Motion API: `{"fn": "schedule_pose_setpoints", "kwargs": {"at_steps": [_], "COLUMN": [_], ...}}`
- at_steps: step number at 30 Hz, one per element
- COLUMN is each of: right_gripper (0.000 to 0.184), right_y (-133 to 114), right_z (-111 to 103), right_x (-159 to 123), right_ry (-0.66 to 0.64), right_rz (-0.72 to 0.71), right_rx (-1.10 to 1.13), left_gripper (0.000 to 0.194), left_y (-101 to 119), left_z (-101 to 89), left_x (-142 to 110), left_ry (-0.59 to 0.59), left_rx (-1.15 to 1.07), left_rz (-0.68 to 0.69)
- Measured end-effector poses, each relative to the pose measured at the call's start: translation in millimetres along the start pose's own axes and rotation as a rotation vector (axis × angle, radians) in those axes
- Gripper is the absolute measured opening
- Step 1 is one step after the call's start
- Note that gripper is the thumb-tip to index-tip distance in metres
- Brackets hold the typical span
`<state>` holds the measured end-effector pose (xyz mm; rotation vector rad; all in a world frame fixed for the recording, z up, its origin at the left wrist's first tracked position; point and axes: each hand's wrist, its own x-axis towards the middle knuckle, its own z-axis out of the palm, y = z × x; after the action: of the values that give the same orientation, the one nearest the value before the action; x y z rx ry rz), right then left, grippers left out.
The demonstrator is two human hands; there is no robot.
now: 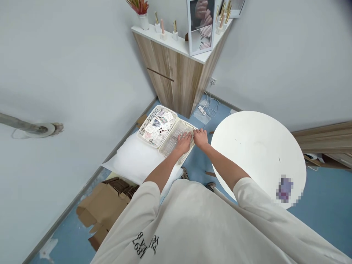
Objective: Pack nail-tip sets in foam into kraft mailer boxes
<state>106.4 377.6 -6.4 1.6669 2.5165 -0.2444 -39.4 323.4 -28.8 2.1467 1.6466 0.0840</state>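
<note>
Two white plastic baskets sit side by side in front of the cabinet. The left basket (141,131) holds several loose printed cards (157,124), some with what look like press-on nails. In the right basket (162,151) lie rows of clear plastic cases (173,138). My left hand (184,143) rests over these cases, fingers stretched out and apart. At the right basket's far right corner, my right hand (200,138) has its fingers curled over the rim. What lies under both palms is hidden.
A round white table (258,146) stands close on my right, with a blurred purple item (285,189) on it. White sheeting (134,156) and flattened cardboard (106,203) lie left. Behind are a wooden cabinet (176,62) and a cable with a power strip (202,110) on the floor.
</note>
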Motion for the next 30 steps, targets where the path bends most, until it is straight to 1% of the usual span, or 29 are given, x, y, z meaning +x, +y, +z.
{"fn": "schedule_pose_setpoints", "kwargs": {"at_steps": [3,9,13,16,20,23,26,30], "right_gripper": [0.035,0.035,0.035,0.033,0.032,0.034,0.035,0.037], "right_y": [-2,2,2,1,1,4,11,31], "right_z": [4,11,12,12,9,1,-12,-29], "right_x": [4,12,17,20,21,14,0,-28], "right_ry": [0.020,0.032,0.057,0.039,0.011,0.035,0.082,0.172], "right_rz": [0.018,0.054,0.075,0.074,0.093,0.098,0.099,0.146], "right_rx": [0.020,0.139,0.110,0.081,0.135,0.162,0.163,0.207], "left_gripper": [0.069,0.067,0.066,0.066,0.067,0.066,0.059,0.055], "left_y": [-4,-7,-6,-6,-7,-6,-2,16], "left_z": [1.6,3.5,2.0,0.7,0.9,-0.2,-6.3,-21.0], "left_x": [-1,-3,-4,-5,-5,-3,1,11], "left_ry": [0.003,0.013,0.007,-0.006,-0.017,-0.002,0.037,0.165], "left_rx": [-0.035,-0.114,-0.135,-0.138,-0.123,-0.105,-0.119,-0.182], "left_rz": [0.008,0.008,-0.001,0.002,-0.004,-0.006,-0.036,-0.092]}}
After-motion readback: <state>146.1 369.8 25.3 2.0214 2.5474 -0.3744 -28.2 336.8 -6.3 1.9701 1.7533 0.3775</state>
